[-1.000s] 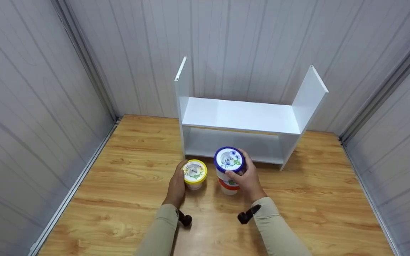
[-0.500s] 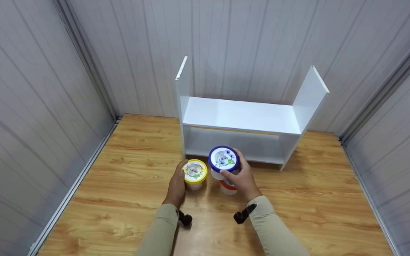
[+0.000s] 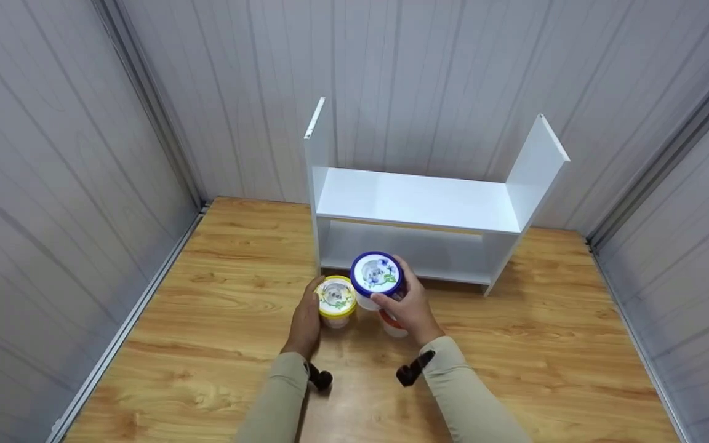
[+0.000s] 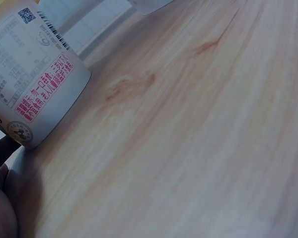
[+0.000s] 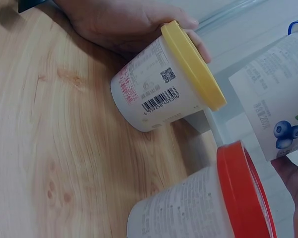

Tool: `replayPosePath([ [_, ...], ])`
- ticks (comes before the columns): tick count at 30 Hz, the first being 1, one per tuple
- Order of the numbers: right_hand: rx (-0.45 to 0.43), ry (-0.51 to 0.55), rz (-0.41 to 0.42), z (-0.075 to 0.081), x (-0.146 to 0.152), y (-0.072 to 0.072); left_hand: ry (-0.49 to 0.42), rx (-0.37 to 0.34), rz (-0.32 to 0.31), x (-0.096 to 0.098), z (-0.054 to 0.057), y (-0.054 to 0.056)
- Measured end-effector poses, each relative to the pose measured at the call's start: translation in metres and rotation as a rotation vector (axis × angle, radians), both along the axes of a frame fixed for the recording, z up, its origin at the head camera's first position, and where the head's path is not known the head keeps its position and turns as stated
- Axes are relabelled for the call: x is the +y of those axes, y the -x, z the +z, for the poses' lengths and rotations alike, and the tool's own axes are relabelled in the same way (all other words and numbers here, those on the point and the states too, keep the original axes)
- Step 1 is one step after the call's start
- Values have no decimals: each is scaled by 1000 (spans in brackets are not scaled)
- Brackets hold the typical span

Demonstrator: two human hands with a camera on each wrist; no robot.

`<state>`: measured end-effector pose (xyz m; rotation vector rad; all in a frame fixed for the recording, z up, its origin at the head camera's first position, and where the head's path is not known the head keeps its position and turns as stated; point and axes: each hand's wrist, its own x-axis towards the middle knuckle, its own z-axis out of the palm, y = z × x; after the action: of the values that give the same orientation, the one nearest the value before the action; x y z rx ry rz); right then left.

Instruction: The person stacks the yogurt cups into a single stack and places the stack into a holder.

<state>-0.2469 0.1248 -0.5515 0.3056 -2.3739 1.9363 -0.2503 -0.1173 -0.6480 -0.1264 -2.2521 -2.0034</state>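
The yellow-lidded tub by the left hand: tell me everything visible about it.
The yellow-lidded tub is a short white cup, seemingly plastic, with a round yellow lid carrying a printed picture on top. Its wall bears small print, a red text block, a barcode and a QR code. It stands upright with its lid on, on the wooden table, left of the red-lidded tub and in front of the white shelf. The left hand grips its side.

Three printed white tubs crowd the near centre of the wooden tabletop [image 3: 545, 357]: yellow-lidded tub [image 3: 336, 299], red-lidded tub [image 3: 392, 323], blue-lidded tub [image 3: 377, 275] above it. White two-tier shelf unit [image 3: 419, 203] blocks the far side. Bare wood lies left, right and near.
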Motion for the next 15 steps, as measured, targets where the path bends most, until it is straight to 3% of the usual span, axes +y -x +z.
replayPosePath([
  [7,22,-7,21,3,-8,0,22,12,6,0,0,-1],
  [15,21,19,47,7,-17,0,-15,-36,6,0,2,-2],
])
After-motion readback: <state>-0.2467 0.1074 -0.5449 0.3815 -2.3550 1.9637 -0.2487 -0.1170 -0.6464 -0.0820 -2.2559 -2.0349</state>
